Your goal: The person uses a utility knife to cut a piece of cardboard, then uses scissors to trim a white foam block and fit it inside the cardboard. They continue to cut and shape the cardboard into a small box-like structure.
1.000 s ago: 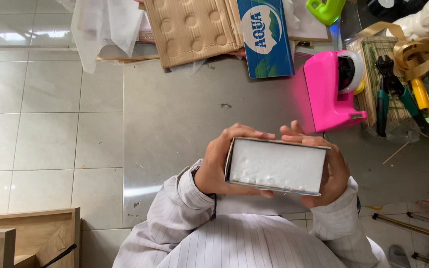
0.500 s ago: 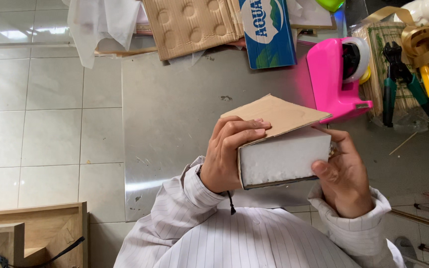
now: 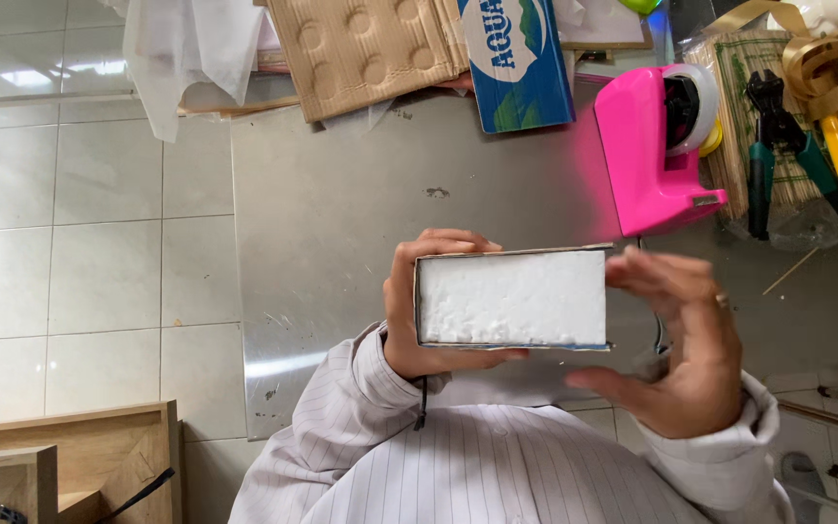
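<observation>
Gripping the foam-filled box (image 3: 511, 297) by its two ends above the steel tabletop (image 3: 361, 204), left hand (image 3: 419, 311) and right hand (image 3: 686, 340) tilt its white face toward the camera, near the pink tape dispenser (image 3: 657, 146)

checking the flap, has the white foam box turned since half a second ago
Yes. The foam box now faces the camera squarely, level with the metal table edge; earlier it tilted, brown flap raised.

The block (image 3: 511, 298) looks like rough, matt white foam edged in thin card; the table (image 3: 341, 213) is brushed metal; the tape dispenser (image 3: 647, 155) is glossy pink plastic.
</observation>
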